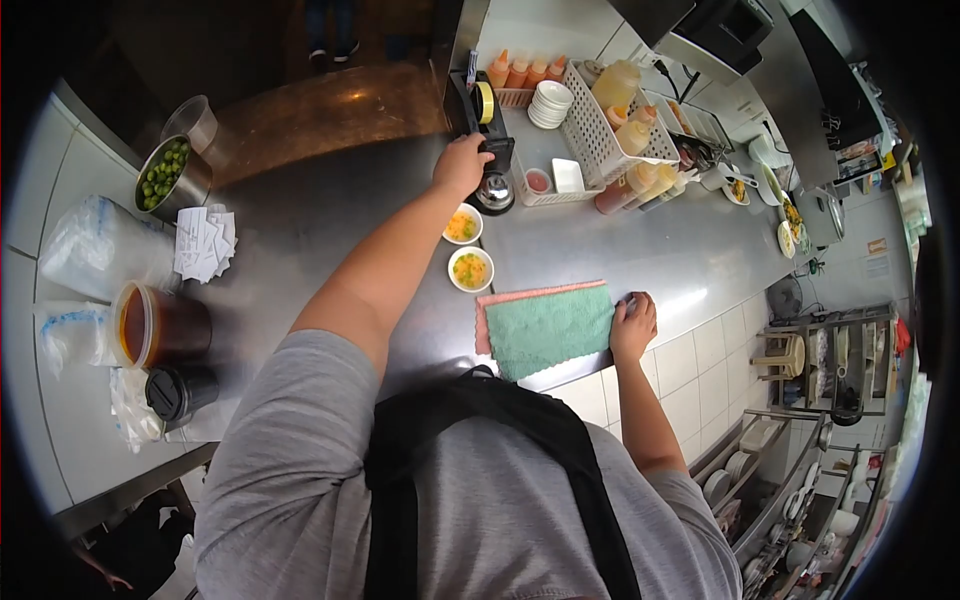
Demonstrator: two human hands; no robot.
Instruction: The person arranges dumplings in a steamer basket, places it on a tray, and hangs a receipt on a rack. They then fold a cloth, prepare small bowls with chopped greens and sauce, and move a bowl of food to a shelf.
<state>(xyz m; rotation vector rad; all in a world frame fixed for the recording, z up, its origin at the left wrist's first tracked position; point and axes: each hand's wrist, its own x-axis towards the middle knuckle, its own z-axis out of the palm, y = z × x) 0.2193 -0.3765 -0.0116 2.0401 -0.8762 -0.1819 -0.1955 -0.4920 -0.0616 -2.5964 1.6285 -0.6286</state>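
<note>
My left hand (462, 166) reaches to the back of the steel counter. Its fingers are closed at the end of a black tape dispenser (497, 148) that carries a yellow roll. Just below it is a silver call bell (494, 192). Two small white bowls of yellow-orange soup with green bits, a far bowl (462, 225) and a near bowl (470, 269), stand beneath my left forearm's right side. At the counter's front edge my right hand (634, 326) has curled fingers around something small and dark that I cannot make out. A green cloth (552, 330) over a pink cloth (482, 325) lies beside it.
Sauce bottles (525, 72), stacked white dishes (550, 103) and a white basket (610, 125) line the back. Leftward are paper slips (204, 243), a pot of green limes (165, 178), a tub of dark red liquid (160, 325) and a black-lidded cup (181, 392).
</note>
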